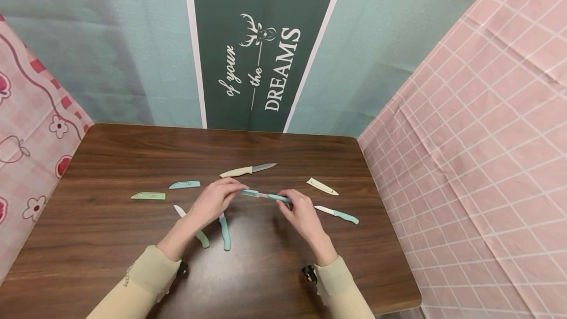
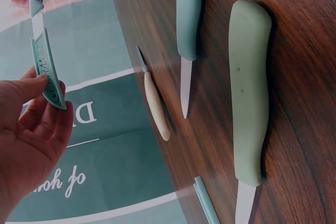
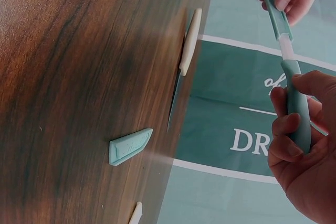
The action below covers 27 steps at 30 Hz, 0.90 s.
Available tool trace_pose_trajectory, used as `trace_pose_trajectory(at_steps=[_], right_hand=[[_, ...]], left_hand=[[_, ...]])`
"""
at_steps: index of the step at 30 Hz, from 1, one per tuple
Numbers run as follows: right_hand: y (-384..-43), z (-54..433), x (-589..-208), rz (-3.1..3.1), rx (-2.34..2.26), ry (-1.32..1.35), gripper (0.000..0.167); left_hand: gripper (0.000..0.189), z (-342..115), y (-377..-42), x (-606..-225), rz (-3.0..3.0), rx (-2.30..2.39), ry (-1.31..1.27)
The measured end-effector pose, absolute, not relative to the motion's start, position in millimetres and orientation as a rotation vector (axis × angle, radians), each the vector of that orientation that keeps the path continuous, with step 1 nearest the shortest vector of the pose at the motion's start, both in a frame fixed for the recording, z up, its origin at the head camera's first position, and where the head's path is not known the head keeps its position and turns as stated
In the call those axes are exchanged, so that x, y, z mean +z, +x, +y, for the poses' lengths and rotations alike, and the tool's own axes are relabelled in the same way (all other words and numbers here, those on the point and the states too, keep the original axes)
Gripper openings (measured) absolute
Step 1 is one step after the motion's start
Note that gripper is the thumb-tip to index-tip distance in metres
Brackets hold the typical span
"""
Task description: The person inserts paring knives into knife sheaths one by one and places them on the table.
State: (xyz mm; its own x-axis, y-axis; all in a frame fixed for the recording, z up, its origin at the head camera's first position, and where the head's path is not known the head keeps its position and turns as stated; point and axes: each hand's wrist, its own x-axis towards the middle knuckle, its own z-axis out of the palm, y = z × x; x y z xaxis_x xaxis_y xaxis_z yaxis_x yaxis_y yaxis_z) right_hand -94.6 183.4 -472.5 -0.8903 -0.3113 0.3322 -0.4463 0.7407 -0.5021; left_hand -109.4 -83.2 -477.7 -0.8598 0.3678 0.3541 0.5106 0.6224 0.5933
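Observation:
In the head view, my left hand (image 1: 214,201) pinches a light-blue sheath (image 1: 250,193) by its far end. My right hand (image 1: 302,214) grips the light-blue handle of a small knife (image 1: 278,198). The knife's white blade lies partly inside the sheath, with a short stretch bare between sheath and handle. Both are held above the table, roughly in line. Raised lettering shows on the sheath (image 2: 44,59) in the left wrist view. Below my left forearm lie a green-handled knife (image 1: 203,239) and another blue-handled knife (image 1: 225,234).
On the brown table (image 1: 133,151) lie a cream-handled knife (image 1: 239,171), a green sheath (image 1: 148,195), a blue sheath (image 1: 185,184), a cream sheath (image 1: 322,186) and a blue-handled knife (image 1: 345,216). Another blue-green sheath (image 3: 130,146) shows in the right wrist view. Curtains hang behind and beside.

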Motion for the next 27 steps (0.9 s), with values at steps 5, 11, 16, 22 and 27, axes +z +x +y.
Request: trace_pose_trajectory(at_steps=[5,11,16,22,27], right_hand=[[-94.5,183.0,-472.2,-2.714,0.875,0.598,0.008],[-94.1,183.5,-472.7,-2.718,0.878,0.6,0.008],[-94.1,183.3,-472.1,-2.717,0.876,0.603,0.008],[-94.3,183.4,-472.0,-2.716,0.87,0.612,0.008],[-94.4,183.5,-472.8,-2.707,0.874,0.619,0.008]], left_hand=[[0.027,-81.8,-109.0,-478.3,-2.647,-1.055,-0.719],[0.028,-80.4,-108.4,-477.8,-2.662,-1.063,-0.721],[0.027,-79.6,-108.1,-477.9,-2.664,-1.062,-0.724],[0.025,-78.5,-107.3,-476.2,-2.651,-1.061,-0.732],[0.025,-77.4,-107.1,-476.2,-2.652,-1.057,-0.733]])
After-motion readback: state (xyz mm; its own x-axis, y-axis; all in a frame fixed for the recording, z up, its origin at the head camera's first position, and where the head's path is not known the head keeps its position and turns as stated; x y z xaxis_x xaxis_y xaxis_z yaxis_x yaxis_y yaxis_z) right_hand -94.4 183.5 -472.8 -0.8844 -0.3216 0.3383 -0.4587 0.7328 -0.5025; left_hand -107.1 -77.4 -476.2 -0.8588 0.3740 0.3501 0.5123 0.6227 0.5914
